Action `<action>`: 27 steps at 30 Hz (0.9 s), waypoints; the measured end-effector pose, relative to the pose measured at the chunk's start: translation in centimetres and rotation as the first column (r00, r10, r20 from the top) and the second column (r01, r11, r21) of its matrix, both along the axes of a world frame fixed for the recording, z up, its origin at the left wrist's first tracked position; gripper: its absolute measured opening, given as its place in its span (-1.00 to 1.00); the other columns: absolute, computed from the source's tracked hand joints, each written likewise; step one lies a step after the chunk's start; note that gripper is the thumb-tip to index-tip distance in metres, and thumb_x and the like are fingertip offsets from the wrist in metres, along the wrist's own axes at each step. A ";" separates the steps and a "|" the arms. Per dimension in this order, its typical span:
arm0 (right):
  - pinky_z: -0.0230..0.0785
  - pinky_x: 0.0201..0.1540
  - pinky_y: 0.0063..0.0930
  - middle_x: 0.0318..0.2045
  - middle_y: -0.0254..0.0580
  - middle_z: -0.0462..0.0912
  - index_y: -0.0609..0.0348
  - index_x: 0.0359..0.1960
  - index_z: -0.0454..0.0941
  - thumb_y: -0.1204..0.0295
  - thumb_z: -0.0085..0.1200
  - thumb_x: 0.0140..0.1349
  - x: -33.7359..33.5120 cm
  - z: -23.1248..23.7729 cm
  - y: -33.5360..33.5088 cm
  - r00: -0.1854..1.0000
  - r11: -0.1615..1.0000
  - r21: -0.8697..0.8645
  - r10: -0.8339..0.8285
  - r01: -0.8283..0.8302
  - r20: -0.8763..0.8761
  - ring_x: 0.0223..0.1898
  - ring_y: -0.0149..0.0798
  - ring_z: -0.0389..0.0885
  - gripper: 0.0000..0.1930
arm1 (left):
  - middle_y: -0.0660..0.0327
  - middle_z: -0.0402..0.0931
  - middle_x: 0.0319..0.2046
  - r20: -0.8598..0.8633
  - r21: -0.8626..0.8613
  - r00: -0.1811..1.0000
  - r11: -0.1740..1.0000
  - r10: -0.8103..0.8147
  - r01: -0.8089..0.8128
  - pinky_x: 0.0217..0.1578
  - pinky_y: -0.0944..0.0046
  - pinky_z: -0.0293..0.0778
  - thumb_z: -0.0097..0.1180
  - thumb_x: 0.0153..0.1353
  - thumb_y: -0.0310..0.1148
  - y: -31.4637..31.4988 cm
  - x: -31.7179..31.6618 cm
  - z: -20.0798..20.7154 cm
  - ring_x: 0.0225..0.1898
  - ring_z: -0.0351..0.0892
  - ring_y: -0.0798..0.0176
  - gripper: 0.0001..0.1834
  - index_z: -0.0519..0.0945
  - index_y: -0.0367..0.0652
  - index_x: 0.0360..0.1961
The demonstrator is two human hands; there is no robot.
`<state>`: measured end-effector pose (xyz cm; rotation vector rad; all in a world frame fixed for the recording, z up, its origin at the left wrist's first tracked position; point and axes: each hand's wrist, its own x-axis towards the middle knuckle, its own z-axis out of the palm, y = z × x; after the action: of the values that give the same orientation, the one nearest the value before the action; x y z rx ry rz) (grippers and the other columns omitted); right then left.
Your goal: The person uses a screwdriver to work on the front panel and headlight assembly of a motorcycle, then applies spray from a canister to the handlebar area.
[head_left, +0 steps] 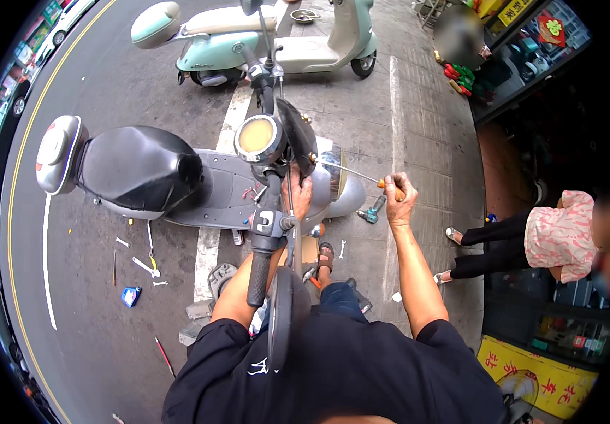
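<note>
A grey scooter [209, 180] stands in front of me, its handlebar with black grips running across the middle. My right hand [400, 201] is closed round the orange handle of a long screwdriver [351, 171]. The thin shaft points left, and its tip meets the dark front cowl [296, 134] near a small brass-coloured piece. Behind the handlebar, just below the round gauge [257, 136], my left hand [298, 194] reaches in at the steering column. Its fingertips are hidden there, so I cannot see what they touch. Loose red wires [252, 192] show beside the column.
A teal cordless drill [372, 210] lies right of the scooter. Spanners [146, 267], a blue bottle [130, 296] and a red-and-black rod [164, 355] are on the road at left. A mint scooter [276, 53] stands beyond; a person [559, 233] is at right by a shopfront.
</note>
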<state>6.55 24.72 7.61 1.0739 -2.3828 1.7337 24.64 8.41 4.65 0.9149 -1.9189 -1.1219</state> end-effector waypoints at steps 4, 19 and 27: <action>0.41 -0.52 -0.55 -0.64 -0.25 0.52 0.27 -0.51 0.43 0.43 0.01 0.22 0.1 0.5 1.0 0.997 0.994 -0.107 -0.005 0.014 0.082 -0.61 -0.45 0.52 -0.82 | -0.19 0.47 -0.13 -0.094 -0.138 0.995 0.989 0.036 -0.049 -0.09 -0.01 0.40 -0.03 0.05 -0.45 0.6 -2.1 -2.5 -0.09 0.45 -0.28 -0.48 0.36 -0.22 0.12; 0.20 -0.63 -0.64 -0.68 -0.33 0.49 0.25 -0.52 0.48 0.44 -0.06 0.14 0.4 1.8 0.0 0.943 0.989 0.016 -0.142 0.144 0.301 -0.70 -0.52 0.37 -0.84 | -0.09 0.41 0.00 -0.364 -0.031 0.931 0.999 -0.037 0.027 0.12 0.04 0.27 -0.14 0.02 -0.46 0.1 -2.1 -2.3 0.05 0.38 -0.15 -0.55 0.45 -0.31 0.00; 0.06 -0.68 -0.71 -0.66 -0.36 0.48 0.15 -0.49 0.48 0.45 -0.04 0.14 0.7 1.5 0.3 0.900 0.984 0.008 -0.166 0.177 0.404 -0.72 -0.56 0.31 -0.89 | 0.05 0.34 0.08 -0.349 -0.235 0.934 0.972 -0.075 -0.009 -0.02 0.22 0.30 -0.17 0.25 -0.38 0.6 -1.3 -4.1 -0.12 0.41 0.13 -0.53 0.29 -0.23 0.20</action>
<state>7.30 24.99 9.16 0.5140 -2.5636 2.0822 23.30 8.96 0.51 0.5109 -1.7230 -0.9781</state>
